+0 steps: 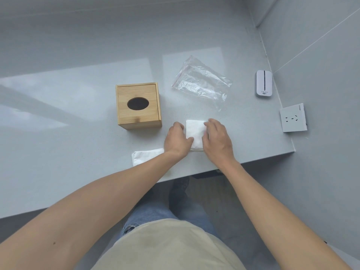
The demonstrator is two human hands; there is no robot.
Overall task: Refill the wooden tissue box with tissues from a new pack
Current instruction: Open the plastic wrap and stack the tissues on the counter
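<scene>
On the counter (78, 117), just right of the wooden box (138, 106), both hands hold a white tissue stack (195, 131): the left hand (178, 141) curls at its left edge, the right hand (217, 138) apparently grips its right. A second stack (145, 155) lies below the box, an empty bag (201, 81) to its upper right.

no text can be read with certainty. the small white device (263, 84), lying on the tabletop (78, 114) well beyond and to the right of the grip of both hands on the tissue stack (195, 132), carries a line of tiny print and a small coloured mark near its lower edge, both too small to make out. the white socket block (293, 117), right of the grip, shows only pin slots.
</scene>
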